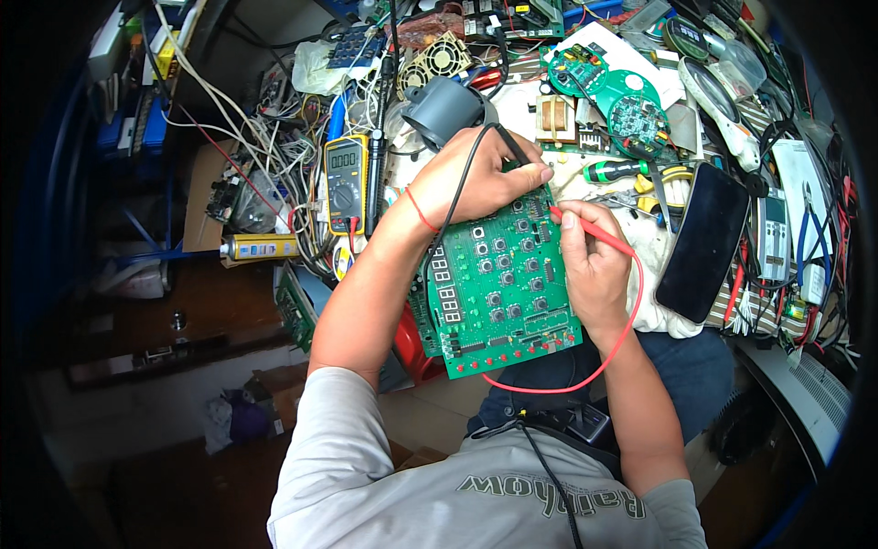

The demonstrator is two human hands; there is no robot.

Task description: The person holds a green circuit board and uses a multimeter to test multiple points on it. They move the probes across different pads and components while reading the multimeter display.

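A green circuit board (514, 285) with seven-segment displays, push buttons and a row of red parts lies tilted in front of me. My left hand (477, 183) is closed over its far edge, with a black test probe (514, 146) between the fingers; that probe's tip is hidden. A black lead loops over the wrist. At the board's right edge my right hand (593, 252) pinches a red test probe (599, 236), its tip close to the board's upper right corner. From it a red lead curves down below the board. Left of my left forearm stands a yellow multimeter (346, 188), switched on.
A grey cylindrical part (444, 110) stands just beyond my left hand. Pliers, a green-handled screwdriver (615, 170) and a black smartphone (702, 242) lie to the right. Round green boards (638, 123) sit at the back. Tangled cables (265, 137) crowd the left side.
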